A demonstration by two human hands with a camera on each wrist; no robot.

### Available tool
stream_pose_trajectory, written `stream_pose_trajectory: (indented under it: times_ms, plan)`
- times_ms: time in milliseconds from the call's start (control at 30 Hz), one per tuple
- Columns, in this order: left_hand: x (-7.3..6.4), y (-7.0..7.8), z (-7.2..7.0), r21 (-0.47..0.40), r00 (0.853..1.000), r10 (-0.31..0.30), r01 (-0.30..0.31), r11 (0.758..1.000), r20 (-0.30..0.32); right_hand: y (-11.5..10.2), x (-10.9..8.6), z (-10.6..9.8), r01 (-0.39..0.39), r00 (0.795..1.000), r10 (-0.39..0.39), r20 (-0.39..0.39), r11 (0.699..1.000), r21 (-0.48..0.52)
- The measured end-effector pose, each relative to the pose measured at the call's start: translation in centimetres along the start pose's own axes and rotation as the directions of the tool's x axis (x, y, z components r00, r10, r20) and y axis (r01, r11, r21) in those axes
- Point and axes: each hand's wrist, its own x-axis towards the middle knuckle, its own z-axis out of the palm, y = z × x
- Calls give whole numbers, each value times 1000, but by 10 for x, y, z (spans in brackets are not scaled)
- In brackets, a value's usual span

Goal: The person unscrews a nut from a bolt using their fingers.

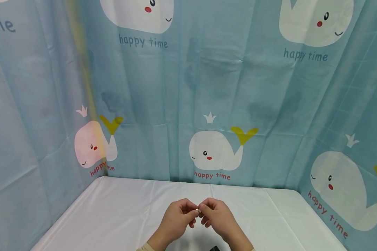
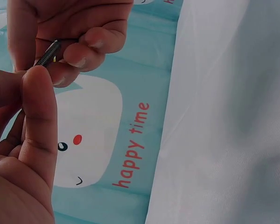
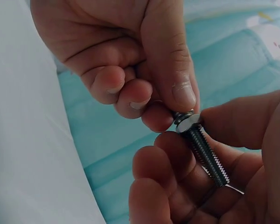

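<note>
Both hands meet above the white table, around a small metal threaded bolt (image 1: 198,211). Its dark threaded shaft (image 3: 207,156) slants down toward the right palm in the right wrist view, with a shiny hex part (image 3: 189,122) near its upper end. My left hand (image 1: 176,219) pinches the upper end between thumb and index finger, hiding part of it. My right hand (image 1: 219,217) has its thumb (image 3: 242,116) and a curled finger at the hex part. In the left wrist view the shaft (image 2: 48,53) sticks out past the left thumb.
A white cloth covers the table (image 1: 122,205). Blue curtains (image 1: 188,87) with printed whales stand behind and on both sides. A small dark object (image 1: 214,248) is cut off by the bottom edge of the head view, beside the right forearm.
</note>
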Motion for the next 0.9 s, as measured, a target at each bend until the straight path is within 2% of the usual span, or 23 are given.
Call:
stream_pose_trajectory:
  times_ms: [200,533,733,900]
  plan:
    - [0,0,0,3,1000,-3,3,1000,-2,-1,0,-2,30,1000,-30,3,999,26]
    - [0,1,1,-2,1000,12,-12,1000,-1,0,-1,0,-11,1000,11,2,1000,14]
    - [-1,2,0,4,1000,-7,7,1000,0,-4,-2,0,11,1000,-11,4,1000,3]
    - [-1,2,0,-9,1000,1,-1,1000,1,-3,-2,-1,15,1000,-15,9,1000,10]
